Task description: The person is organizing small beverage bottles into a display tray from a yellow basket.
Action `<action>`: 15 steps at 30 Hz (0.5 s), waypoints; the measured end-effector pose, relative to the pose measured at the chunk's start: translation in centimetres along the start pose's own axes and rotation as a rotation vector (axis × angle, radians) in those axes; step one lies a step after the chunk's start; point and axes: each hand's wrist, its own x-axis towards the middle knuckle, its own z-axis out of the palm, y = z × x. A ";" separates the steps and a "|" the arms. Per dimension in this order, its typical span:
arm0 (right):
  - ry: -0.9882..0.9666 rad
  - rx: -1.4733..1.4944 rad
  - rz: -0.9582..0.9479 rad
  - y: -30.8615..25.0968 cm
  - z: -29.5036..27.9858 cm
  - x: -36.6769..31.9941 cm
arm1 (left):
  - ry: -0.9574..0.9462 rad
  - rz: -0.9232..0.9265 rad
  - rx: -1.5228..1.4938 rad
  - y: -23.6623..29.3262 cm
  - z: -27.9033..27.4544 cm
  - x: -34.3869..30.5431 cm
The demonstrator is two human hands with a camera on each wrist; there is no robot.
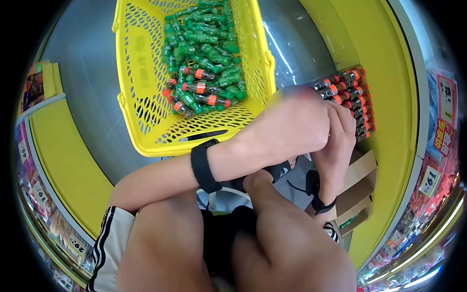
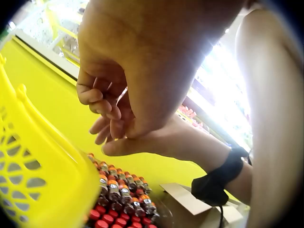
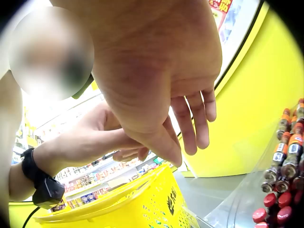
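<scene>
In front of the body and above the knees, both hands meet. My left hand [image 1: 289,124] covers part of my right hand [image 1: 340,129] in the head view. Its fingers [image 2: 97,102] curl loosely near the right hand's fingertips, with nothing visible in them. The right hand's fingers [image 3: 190,126] hang nearly straight and apart, its thumb pointing down. Beyond the hands stands a block of dark soda bottles [image 1: 360,100] with red caps and orange-red labels. Clear plastic film [image 3: 242,199] spreads beside these bottles in the right wrist view.
A yellow basket [image 1: 141,138] ahead holds many green bottles [image 1: 204,36] and several dark red-capped bottles [image 1: 199,88]. An opened cardboard box [image 1: 357,170] sits by the right leg. Yellow shelf bases [image 1: 63,155] with packaged goods flank both sides.
</scene>
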 end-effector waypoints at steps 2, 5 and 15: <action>-0.042 -0.003 -0.068 -1.0 0.2 1.5 | -0.048 0.018 0.077 -1.6 -1.2 -1.5; -0.094 0.004 -0.167 -3.2 0.2 4.0 | -0.014 -0.100 0.042 -3.6 -3.3 -3.1; -0.247 -0.040 -0.339 -8.8 3.9 9.6 | -0.104 -0.233 0.096 -10.9 -4.0 -9.8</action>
